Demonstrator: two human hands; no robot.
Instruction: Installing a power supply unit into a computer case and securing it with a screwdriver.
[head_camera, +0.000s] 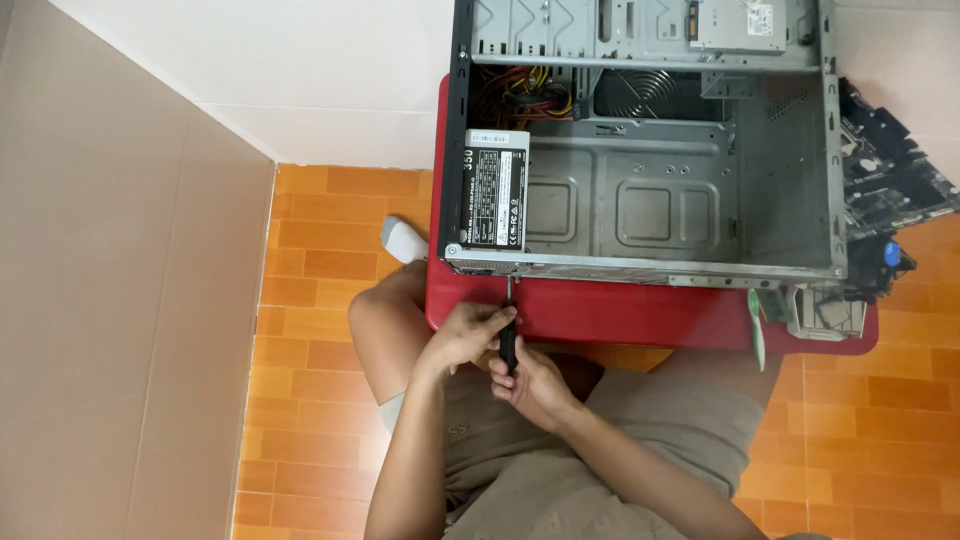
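Both hands, left hand (462, 335) and right hand (530, 385), grip closed on screwdriver (508, 342); tip ahead meets computer case (640, 190) rear edge. Power supply (495, 190) still mounted inside.

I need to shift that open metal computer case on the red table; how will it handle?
The computer case is probably stiff, being sheet metal. Likely heavier at the power supply end, so it may tilt there. Its bare edges look sharp.
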